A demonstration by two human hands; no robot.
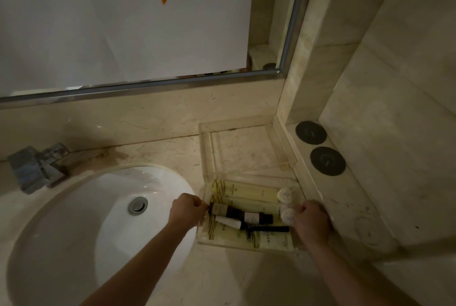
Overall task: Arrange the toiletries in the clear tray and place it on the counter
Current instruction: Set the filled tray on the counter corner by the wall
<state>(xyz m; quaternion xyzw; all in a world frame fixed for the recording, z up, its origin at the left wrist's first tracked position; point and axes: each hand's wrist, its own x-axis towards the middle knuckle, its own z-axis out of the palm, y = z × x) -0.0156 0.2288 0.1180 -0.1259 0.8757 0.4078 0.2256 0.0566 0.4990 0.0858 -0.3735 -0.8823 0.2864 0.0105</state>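
A clear tray (pixel 246 246) rests on the marble counter (pixel 172 152) to the right of the sink. Inside lie several pale yellow tubes (pixel 246 191), dark brown bottles (pixel 240 215), a small white bottle (pixel 228 222) and round white caps (pixel 285 194). My left hand (pixel 188 209) grips the tray's left wall. My right hand (pixel 312 219) grips its right wall. A second clear tray (pixel 207 147), holding nothing, stands just behind the filled one, against the corner.
The white sink (pixel 74 231) with its metal drain (pixel 137 205) fills the left. A chrome faucet (pixel 37 167) stands at its back left. Two black round coasters (pixel 311 132) lie on the raised ledge at the right. A mirror spans the wall behind.
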